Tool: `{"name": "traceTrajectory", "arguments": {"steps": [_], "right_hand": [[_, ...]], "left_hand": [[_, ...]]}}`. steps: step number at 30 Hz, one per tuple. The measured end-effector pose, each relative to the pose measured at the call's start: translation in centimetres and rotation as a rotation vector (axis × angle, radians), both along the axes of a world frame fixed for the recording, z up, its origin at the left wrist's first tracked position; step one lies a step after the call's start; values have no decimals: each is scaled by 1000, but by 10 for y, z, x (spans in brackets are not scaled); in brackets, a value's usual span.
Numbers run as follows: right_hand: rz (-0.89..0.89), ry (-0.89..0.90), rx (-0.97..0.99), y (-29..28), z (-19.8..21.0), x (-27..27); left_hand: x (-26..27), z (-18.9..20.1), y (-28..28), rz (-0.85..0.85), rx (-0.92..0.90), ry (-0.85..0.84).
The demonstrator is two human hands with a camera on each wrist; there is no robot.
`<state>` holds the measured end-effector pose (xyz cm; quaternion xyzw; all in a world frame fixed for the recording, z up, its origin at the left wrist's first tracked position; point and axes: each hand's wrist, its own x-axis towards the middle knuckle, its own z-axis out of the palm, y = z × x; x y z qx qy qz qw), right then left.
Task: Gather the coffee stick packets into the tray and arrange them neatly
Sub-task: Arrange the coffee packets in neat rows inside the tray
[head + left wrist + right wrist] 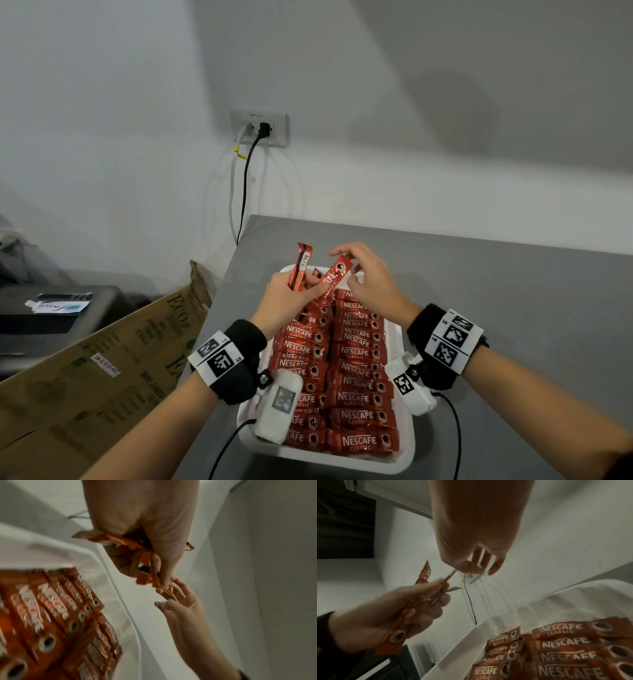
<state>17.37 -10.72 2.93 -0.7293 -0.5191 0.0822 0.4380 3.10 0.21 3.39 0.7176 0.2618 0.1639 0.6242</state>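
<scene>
A white tray (406, 457) on the grey table holds two columns of red Nescafe coffee packets (356, 353) lying crosswise. Above the tray's far end my left hand (298, 294) grips a small bunch of packets (303, 263) that stand upright and fan out. My right hand (356, 267) pinches the top end of one tilted packet (337, 274) from that bunch. The left wrist view shows my left hand (145, 520) curled round the bunch (144, 568), with right fingers (181, 601) at its tip. In the right wrist view my right hand (479, 527) pinches the packet end above my left hand (376, 615).
The grey table (496, 308) stretches right of the tray and ends at the wall. A cardboard box (102, 359) leans at the table's left edge. A wall socket (260, 128) with two cables sits behind. Cables run from both wrist cameras over the tray's near corners.
</scene>
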Motion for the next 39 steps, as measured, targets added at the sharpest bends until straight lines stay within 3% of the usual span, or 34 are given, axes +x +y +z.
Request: {"name": "traceTrajectory", "arguments": {"steps": [4, 8, 14, 26, 35, 37, 39], "right_hand": [[88, 112, -52, -9, 10, 1], [188, -13, -208, -10, 17, -2], [26, 23, -461, 9, -1, 10], [3, -103, -697, 73, -43, 12], [-34, -180, -705, 73, -44, 16], [-71, -142, -619, 69, -33, 17], [-94, 12, -444, 58, -17, 13]], "left_hand": [[-1, 1, 8, -64, 136, 61], [-2, -1, 7, -96, 179, 66], [-5, -10, 17, 321, 7, -47], [-9, -7, 32, 352, 7, -72], [-9, -13, 30, 330, -17, -67], [-9, -13, 30, 321, -9, -92], [-9, -14, 29, 333, 11, -112]]}}
